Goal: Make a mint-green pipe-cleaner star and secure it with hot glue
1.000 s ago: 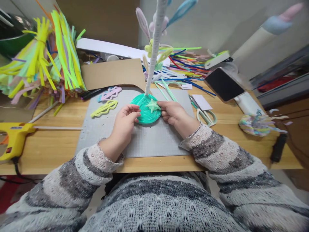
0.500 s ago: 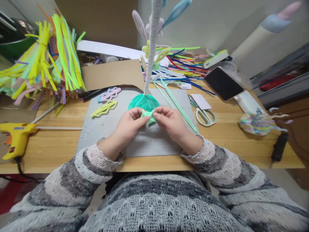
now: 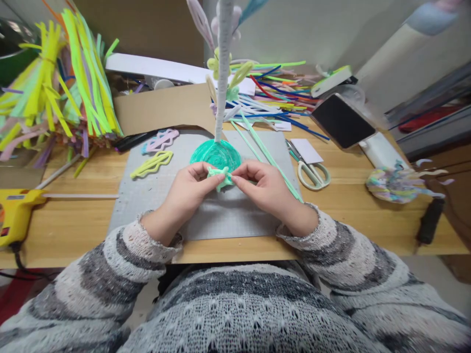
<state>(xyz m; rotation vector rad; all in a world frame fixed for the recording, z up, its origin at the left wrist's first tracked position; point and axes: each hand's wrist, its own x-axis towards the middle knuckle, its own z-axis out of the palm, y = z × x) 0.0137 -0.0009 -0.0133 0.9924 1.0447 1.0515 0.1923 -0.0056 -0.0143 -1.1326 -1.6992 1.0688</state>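
Note:
Between my hands is a small mint-green pipe cleaner shape (image 3: 222,179), bent into zigzag folds. My left hand (image 3: 189,191) pinches its left side between thumb and fingers. The fingertips of my right hand (image 3: 263,189) are closed on its right edge. Just behind it stands a round green coiled base (image 3: 217,153), with a white wrapped stem (image 3: 222,73) rising upright from it. Pastel loops and small flowers are fixed along the stem. Folded zigzag pieces, one yellow (image 3: 151,164) and one pink and blue (image 3: 161,140), lie left of the base on the grey mat (image 3: 154,206).
Long mint pipe cleaners (image 3: 270,157) lie right of the base. Scissors (image 3: 312,171), a phone (image 3: 344,120) and a pastel woven piece (image 3: 392,185) are farther right. A yellow glue gun (image 3: 16,211) and bundled pipe cleaners (image 3: 47,83) sit left. Cardboard (image 3: 165,109) lies behind.
The view has shifted slightly, moving most things left. My right fingertips have moved a little away from my left hand, and more of the mint-green shape shows between them.

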